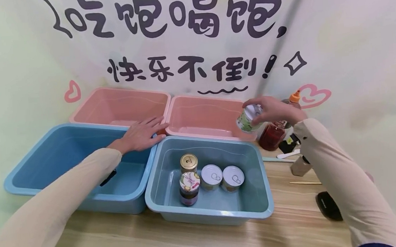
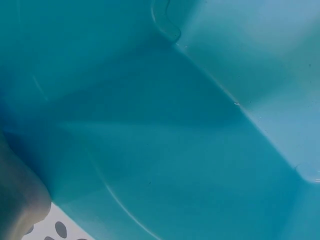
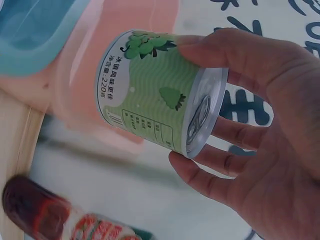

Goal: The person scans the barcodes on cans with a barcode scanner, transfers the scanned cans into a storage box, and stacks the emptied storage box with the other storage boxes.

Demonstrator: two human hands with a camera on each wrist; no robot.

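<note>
My right hand (image 1: 274, 110) grips a green-labelled tin can (image 3: 150, 95) around its pull-tab end, above the right rim of the right pink bin (image 1: 207, 131). In the right wrist view the thumb lies on one side of the can and the fingers on the other. My left hand (image 1: 139, 135), fingers extended, rests at the rim of the left blue bin (image 1: 14, 184), where the bins meet. The right blue bin (image 1: 226, 214) holds two silver-lidded cans (image 1: 211, 175), a gold-lidded can (image 1: 188, 162) and a jar with a patterned lid (image 1: 189, 181).
A red sauce bottle (image 1: 271, 135) with an orange cap stands right of the pink bins, beneath my right forearm. Several small items, including a black oval object (image 1: 328, 206), lie on the wooden table (image 1: 130, 237). The left pink bin (image 1: 118, 91) stands against the printed cloth.
</note>
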